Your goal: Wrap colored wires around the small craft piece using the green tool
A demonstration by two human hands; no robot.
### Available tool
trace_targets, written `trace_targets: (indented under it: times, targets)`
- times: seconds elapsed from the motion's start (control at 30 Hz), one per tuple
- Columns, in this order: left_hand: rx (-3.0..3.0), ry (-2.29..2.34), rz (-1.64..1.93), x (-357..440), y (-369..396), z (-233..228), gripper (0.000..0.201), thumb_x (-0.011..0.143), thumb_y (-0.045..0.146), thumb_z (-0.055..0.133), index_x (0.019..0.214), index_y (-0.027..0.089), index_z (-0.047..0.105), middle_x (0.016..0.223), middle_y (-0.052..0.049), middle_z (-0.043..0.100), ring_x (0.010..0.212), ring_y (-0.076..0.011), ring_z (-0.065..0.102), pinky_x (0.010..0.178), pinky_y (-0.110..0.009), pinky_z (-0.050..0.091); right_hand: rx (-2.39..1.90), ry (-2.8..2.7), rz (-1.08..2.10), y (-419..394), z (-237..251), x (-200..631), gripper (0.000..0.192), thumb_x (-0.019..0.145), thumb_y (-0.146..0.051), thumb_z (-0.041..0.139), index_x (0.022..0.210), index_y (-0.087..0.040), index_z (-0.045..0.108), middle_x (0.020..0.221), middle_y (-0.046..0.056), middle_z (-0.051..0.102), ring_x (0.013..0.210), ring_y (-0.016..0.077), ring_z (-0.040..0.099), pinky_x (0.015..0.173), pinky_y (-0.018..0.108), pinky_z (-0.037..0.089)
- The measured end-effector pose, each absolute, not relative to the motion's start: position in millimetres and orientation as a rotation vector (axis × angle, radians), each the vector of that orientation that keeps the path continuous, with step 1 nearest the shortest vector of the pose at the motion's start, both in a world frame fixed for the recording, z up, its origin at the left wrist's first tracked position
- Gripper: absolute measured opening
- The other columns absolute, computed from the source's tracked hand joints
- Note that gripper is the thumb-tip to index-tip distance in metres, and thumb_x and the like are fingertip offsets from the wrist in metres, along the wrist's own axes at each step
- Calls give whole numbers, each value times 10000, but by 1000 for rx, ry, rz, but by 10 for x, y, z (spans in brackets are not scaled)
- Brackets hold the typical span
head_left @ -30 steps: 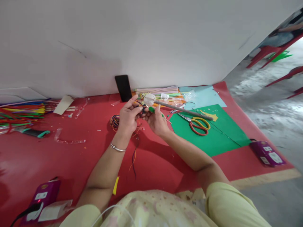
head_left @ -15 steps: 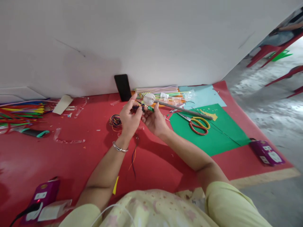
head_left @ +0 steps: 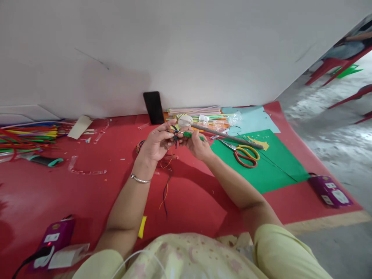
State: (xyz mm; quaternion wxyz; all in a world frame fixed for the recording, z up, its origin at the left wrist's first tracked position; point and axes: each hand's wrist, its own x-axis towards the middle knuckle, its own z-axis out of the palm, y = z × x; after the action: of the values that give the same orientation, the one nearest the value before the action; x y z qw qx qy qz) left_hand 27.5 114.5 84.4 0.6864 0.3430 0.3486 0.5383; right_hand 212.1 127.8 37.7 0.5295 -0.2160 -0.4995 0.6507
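Fingers [head_left: 166,133] of left hand [head_left: 155,144] and right hand [head_left: 197,146] are pinching a small knot of dark and coloured thin wires [head_left: 175,135] with a green stub, raised above the red sheet-covered surface [head_left: 87,193] so loose strands are hanging clear, red-and-yellow-handled scissors [head_left: 245,154] lying within right-hand reach.

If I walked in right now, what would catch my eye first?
Probably the two hands meeting mid-picture: the left hand and right hand pinch a small knot of coloured threads over the red mat. To their right, red-and-yellow scissors lie on a green sheet.
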Motion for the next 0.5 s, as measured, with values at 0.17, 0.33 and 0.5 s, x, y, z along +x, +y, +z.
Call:
trace_targets:
  times: [0.17, 0.33, 0.5]
  targets:
    - [739, 794, 1189, 263, 1135, 898, 547, 603, 146, 870, 1146, 205, 853, 813, -17, 764, 614, -105, 600, 528, -206, 414, -585, -1427, 1353, 1294, 421, 2282, 648, 933, -867, 701, 956, -240, 864, 1099, 101, 737, 983, 231, 720, 863, 369, 661]
    - [742, 794, 1178, 223, 1131, 922, 540, 602, 153, 869, 1140, 203, 866, 861, -38, 786, 669, -127, 661, 544, -212, 471, -561, -1642, 1155, 1293, 618, 2407, 629, 980, -833, 669, 1012, -253, 909, 1147, 122, 735, 1020, 259, 707, 927, 431, 651]
    - [781, 790, 1175, 170, 1138, 911, 513, 610, 162, 834, 1120, 197, 879, 902, -56, 810, 698, -152, 713, 580, -237, 532, -524, -1742, 1048, 1299, 797, 2487, 576, 955, -816, 723, 1023, -285, 937, 1135, 130, 758, 1125, 306, 705, 1149, 522, 573]
